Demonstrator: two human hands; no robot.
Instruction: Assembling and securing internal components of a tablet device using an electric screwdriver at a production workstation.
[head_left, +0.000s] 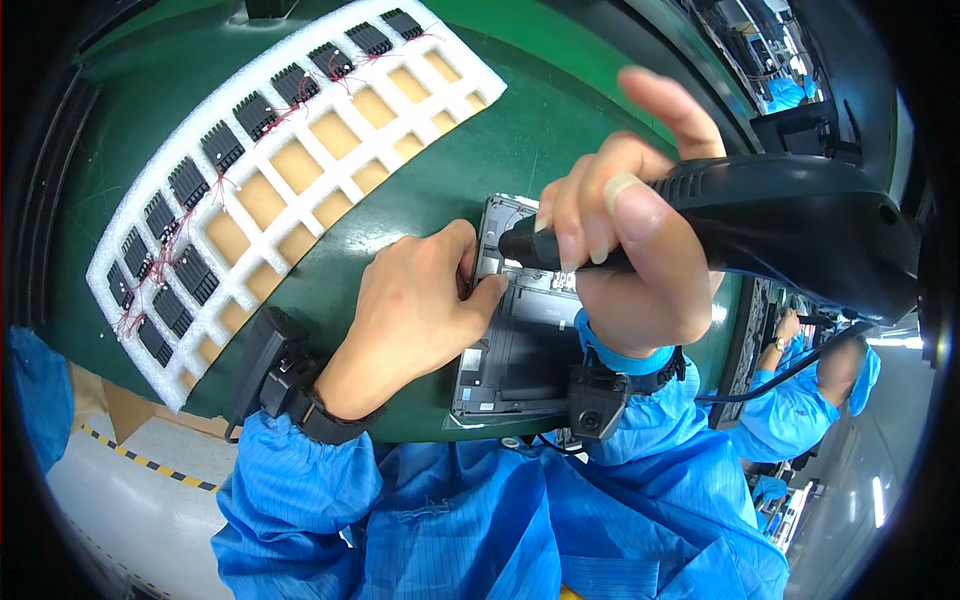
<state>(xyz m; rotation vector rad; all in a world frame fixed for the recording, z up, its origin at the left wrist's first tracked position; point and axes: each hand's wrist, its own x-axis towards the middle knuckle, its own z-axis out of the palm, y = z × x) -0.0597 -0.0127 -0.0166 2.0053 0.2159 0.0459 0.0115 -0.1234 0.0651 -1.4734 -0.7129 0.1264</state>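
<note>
My right hand (640, 220) is wrapped round a black corded electric screwdriver (780, 225), one finger lifted off it. The tool's narrow end points at the upper part of an opened laptop base (535, 340); whether its tip touches is hidden. This base, dark with a pale rim, lies flat on the green bench in front of me. At its left edge my left hand (415, 305) is closed, thumb over the rim and fingers curled beside it. Part of the base's right side is covered by my right hand and wrist.
A white foam tray (290, 225) lies at the left, with several black ribbed parts (222, 147) and thin red wires in its outer cells. The screwdriver's cable (790, 380) runs low at the right. Another person's blue sleeve (795, 415) shows beyond it.
</note>
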